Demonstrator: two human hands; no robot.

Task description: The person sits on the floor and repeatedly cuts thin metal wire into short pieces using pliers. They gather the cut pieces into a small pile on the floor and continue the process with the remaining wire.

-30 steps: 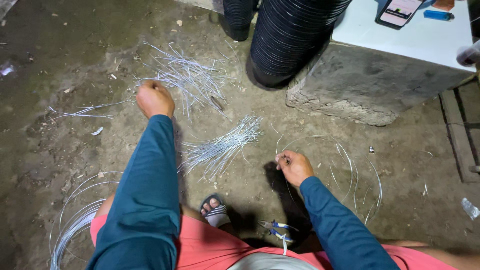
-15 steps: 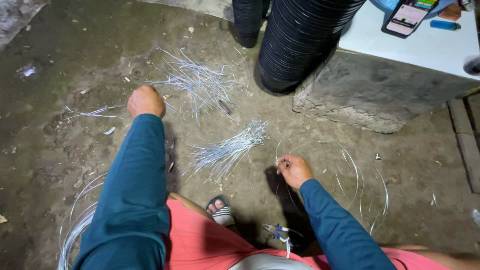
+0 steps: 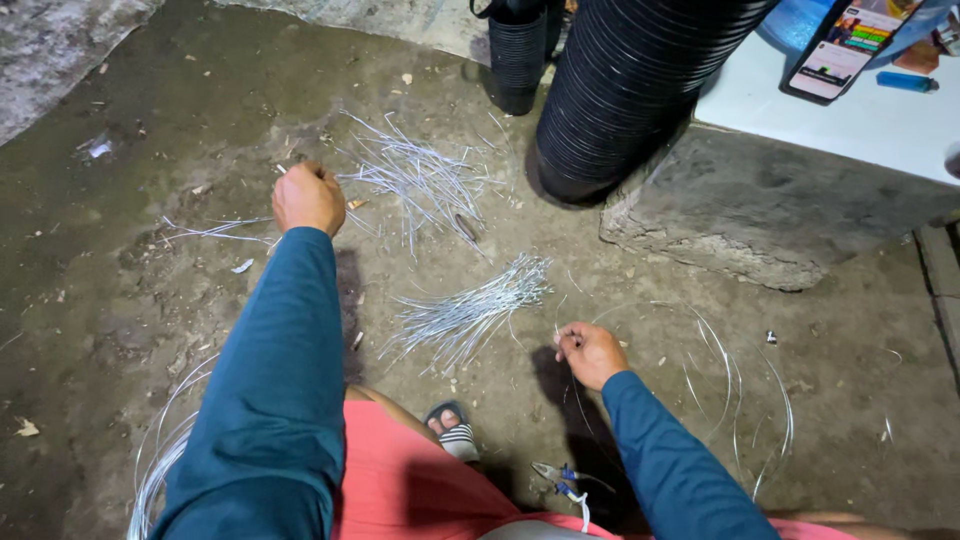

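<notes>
Left hand (image 3: 308, 197): fist closed, resting over the dirt floor (image 3: 120, 300) beside scattered wire pieces (image 3: 420, 175). Right hand (image 3: 590, 353): fingers pinched on a thin wire loop (image 3: 725, 365), near a bundle of cut wires (image 3: 470, 315).

Teal long sleeves (image 3: 280, 400), coral-pink shorts (image 3: 400, 480), seemingly striped black-and-white sandal (image 3: 455, 435)

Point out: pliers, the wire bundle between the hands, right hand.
pliers (image 3: 560, 477), head view, on the handles.
wire bundle (image 3: 470, 312), head view, mid-bundle.
right hand (image 3: 590, 352), head view, back of the hand.
</notes>
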